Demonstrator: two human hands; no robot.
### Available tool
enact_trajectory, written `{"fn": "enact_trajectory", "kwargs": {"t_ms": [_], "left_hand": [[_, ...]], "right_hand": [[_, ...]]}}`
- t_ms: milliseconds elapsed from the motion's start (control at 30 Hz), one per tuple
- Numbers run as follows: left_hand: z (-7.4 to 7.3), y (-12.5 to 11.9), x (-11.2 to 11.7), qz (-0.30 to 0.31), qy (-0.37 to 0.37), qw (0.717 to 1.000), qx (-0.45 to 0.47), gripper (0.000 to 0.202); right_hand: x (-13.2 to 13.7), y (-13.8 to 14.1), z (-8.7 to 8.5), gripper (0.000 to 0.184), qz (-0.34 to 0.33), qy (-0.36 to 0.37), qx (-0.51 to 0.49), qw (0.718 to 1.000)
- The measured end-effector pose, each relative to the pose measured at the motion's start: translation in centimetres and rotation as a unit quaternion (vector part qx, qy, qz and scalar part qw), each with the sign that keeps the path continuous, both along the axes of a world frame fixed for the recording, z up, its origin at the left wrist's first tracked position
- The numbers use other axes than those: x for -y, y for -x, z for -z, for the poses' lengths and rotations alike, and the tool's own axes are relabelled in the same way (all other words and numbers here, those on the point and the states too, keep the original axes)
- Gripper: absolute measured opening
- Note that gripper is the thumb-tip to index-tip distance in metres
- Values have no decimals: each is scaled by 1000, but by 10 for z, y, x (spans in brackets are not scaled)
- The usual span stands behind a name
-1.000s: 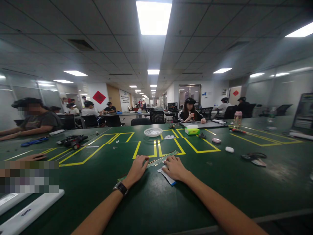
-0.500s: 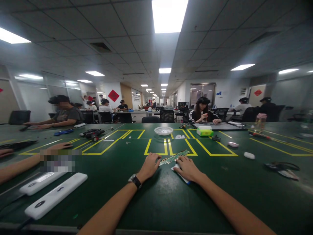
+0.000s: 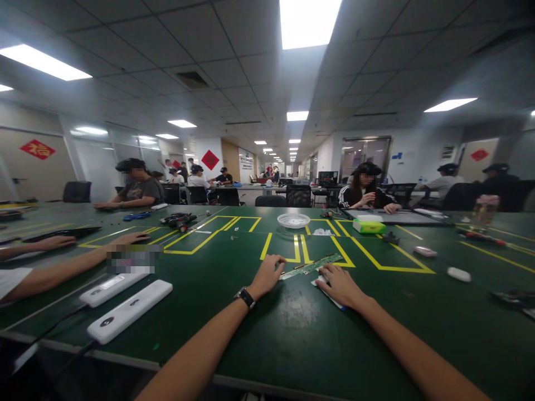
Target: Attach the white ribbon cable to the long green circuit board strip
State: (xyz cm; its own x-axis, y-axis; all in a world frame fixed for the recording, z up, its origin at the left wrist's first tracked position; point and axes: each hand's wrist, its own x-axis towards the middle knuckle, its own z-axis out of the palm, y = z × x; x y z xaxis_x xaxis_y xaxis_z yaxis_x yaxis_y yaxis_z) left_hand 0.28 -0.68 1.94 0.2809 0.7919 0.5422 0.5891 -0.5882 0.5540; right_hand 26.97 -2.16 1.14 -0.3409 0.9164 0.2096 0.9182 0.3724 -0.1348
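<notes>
While my left hand (image 3: 267, 274) and right hand (image 3: 339, 284) lie open, pinning the circuit board strip (image 3: 311, 265) | uneven pressure could bend it.

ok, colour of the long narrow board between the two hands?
Green, with small pale parts along it: the circuit board on the table, seen from the head view.

The near end of the green circuit strip (image 3: 311, 265) is covered by the left hand (image 3: 267, 274); both forearms are cut off by the bottom edge.
</notes>
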Motion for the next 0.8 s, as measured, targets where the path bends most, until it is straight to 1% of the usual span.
{"fn": "enact_trajectory", "kwargs": {"t_ms": [100,167,233,367,433,500,600,667,733,800], "left_hand": [[-5,0,-1,10,57,997,56,24],[-7,2,-3,13,87,992,92,24],[-8,4,-6,13,96,990,106,24],[-6,7,-10,23,94,991,98,23],[-5,8,-10,26,91,990,100,24],[-4,9,-11,27,89,990,109,24],[-4,10,-14,27,93,988,121,25],[-4,11,-15,25,97,988,121,28],[-5,11,-15,27,102,988,114,32],[-6,10,-14,32,105,988,106,36]], "right_hand": [[6,8,-1,60,-59,-4,-3,998],[6,9,-2,59,-80,-9,-3,997],[2,7,-3,59,-74,-10,-2,997],[-5,-1,-3,59,-31,3,-5,1000],[-3,-2,-3,58,-29,13,-11,999],[1,3,-4,57,-50,18,-18,998],[9,12,-5,57,-114,15,-20,993],[9,14,-5,56,-139,6,-16,990],[3,8,-5,54,-126,-1,-9,992],[-6,-4,-4,53,-87,-1,-1,996]]}}
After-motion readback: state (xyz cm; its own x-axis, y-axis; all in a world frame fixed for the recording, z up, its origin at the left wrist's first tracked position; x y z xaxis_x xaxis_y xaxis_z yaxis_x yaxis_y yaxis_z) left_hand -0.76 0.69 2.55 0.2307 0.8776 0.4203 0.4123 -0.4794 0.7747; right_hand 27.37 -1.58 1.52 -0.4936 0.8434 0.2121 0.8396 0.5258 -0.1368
